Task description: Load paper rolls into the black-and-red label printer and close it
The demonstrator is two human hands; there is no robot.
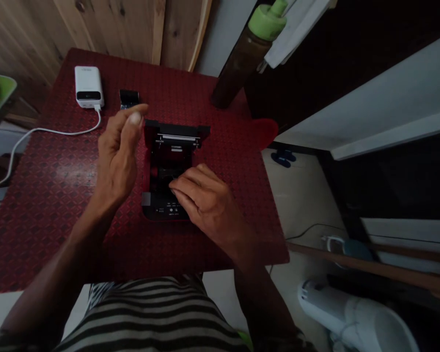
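Black plastic hinged-lid device [170, 156] lies open on a red patterned tabletop [51, 195]; curled right hand [203, 200] rests on it, raised left hand [118, 151] half-closed, neither grip clear.

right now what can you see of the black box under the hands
The black box looks like hard plastic, with a raised lid at its far end carrying a bright metal strip. The dark inside is partly hidden. The near end has small buttons and tiny labels. It sits on the red patterned tabletop. The right hand's fingers rest on its middle; the left hand is raised beside it.
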